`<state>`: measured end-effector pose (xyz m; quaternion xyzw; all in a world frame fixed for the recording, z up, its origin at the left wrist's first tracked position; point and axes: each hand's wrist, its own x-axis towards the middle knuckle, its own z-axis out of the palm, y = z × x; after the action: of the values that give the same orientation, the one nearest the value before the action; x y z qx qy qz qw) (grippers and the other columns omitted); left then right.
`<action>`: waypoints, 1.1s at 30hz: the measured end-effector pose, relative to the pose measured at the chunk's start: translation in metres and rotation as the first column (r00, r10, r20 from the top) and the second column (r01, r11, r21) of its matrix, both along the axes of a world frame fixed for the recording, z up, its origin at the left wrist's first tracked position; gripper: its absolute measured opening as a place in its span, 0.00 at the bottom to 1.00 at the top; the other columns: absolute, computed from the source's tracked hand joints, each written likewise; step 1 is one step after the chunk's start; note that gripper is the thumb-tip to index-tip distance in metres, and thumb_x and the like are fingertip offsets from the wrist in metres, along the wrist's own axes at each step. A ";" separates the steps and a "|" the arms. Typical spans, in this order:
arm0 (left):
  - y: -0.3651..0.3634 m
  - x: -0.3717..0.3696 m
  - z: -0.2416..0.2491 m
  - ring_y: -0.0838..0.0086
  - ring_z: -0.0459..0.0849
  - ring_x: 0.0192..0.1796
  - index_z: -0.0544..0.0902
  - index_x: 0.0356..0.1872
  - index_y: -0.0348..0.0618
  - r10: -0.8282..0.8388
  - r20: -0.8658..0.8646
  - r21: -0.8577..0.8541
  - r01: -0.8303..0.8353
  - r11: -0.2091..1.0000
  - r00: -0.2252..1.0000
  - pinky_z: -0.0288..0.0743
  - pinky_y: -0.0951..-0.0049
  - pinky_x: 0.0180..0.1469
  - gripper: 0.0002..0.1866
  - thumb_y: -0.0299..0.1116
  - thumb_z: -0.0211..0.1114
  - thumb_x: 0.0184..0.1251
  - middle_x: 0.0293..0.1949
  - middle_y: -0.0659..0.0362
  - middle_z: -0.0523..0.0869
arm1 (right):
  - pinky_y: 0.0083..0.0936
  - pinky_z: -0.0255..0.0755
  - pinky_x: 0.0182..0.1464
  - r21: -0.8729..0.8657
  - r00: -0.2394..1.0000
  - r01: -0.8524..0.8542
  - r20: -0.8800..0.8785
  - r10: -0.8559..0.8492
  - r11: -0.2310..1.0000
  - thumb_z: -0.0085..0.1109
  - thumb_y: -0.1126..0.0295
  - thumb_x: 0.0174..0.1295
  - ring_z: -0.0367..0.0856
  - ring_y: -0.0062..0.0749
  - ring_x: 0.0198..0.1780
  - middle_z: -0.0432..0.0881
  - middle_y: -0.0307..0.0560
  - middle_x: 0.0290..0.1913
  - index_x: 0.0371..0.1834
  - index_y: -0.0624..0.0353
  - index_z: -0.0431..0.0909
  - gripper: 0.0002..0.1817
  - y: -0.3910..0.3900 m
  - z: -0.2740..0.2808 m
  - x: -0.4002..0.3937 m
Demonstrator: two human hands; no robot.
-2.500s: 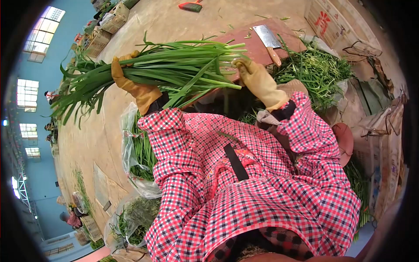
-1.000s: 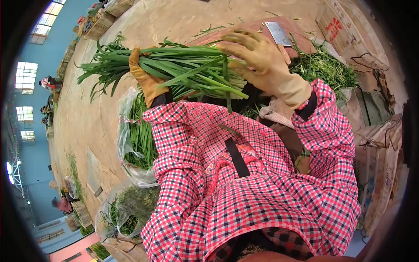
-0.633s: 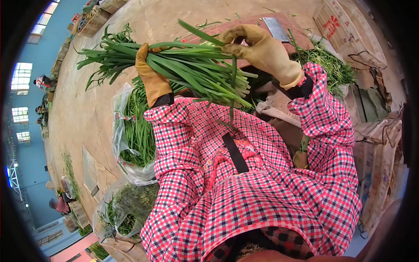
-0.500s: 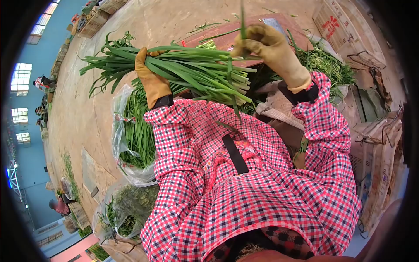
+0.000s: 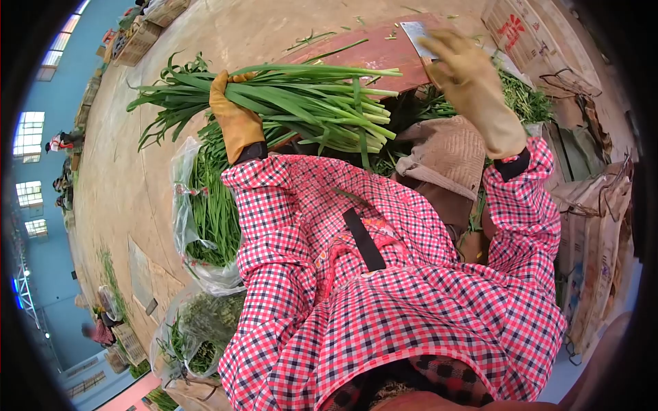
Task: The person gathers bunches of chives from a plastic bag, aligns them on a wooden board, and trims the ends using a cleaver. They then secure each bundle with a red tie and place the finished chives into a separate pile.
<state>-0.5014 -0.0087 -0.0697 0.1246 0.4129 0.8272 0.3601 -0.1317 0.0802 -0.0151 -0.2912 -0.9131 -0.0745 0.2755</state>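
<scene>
My left hand (image 5: 235, 118), in a tan glove, is closed around a bunch of long green stalks (image 5: 315, 103). Their dark leafy ends spread to the left and the paler ends lie to the right. A green strand (image 5: 361, 116) hangs across the pale ends. My right hand (image 5: 476, 89), also gloved, is away from the bunch, with its fingers apart over the right end of a reddish board (image 5: 356, 51). Beside the fingertips lies a flat metal blade (image 5: 414, 38); whether they touch it is unclear.
Clear plastic bags of greens (image 5: 216, 212) stand at the left. Loose greens (image 5: 524, 99) and a printed carton (image 5: 541, 41) are at the right. A brown cloth (image 5: 445, 154) lies below my right hand. Other people and crates are far off at the left.
My right hand has left the pale ends of the bunch and moved right, its fingers opening. The strand it held up now hangs loose. My left hand keeps its hold.
</scene>
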 end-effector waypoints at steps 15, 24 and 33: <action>-0.016 0.021 0.003 0.57 0.87 0.41 0.80 0.33 0.38 -0.320 0.146 0.061 0.314 0.947 0.936 0.83 0.56 0.52 0.08 0.32 0.68 0.64 0.32 0.52 0.86 | 0.19 0.74 0.38 -0.802 0.907 -0.420 -0.349 0.237 0.425 0.61 0.74 0.67 0.83 0.22 0.39 0.88 0.40 0.42 0.50 0.57 0.86 0.10 0.001 -0.006 -0.062; -0.009 0.014 -0.008 0.60 0.84 0.40 0.79 0.32 0.40 -0.338 0.147 0.106 0.325 0.940 0.930 0.80 0.56 0.52 0.09 0.33 0.69 0.60 0.31 0.55 0.84 | 0.15 0.72 0.31 -0.940 0.956 -0.284 -0.262 0.129 0.192 0.61 0.58 0.71 0.77 0.13 0.28 0.89 0.36 0.36 0.52 0.59 0.86 0.17 0.012 -0.013 -0.087; -0.009 0.015 -0.001 0.60 0.84 0.39 0.80 0.32 0.40 -0.276 0.037 0.056 0.274 0.960 0.960 0.82 0.57 0.49 0.10 0.35 0.70 0.59 0.31 0.55 0.84 | 0.18 0.75 0.33 -0.915 0.975 -0.206 -0.163 0.149 0.348 0.64 0.55 0.68 0.79 0.15 0.27 0.88 0.36 0.32 0.48 0.61 0.86 0.19 -0.010 -0.003 -0.097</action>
<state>-0.4864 -0.0174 -0.0708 0.1715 0.3628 0.7817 0.4774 -0.2288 0.0702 -0.0184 -0.2965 -0.8156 0.4879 0.0940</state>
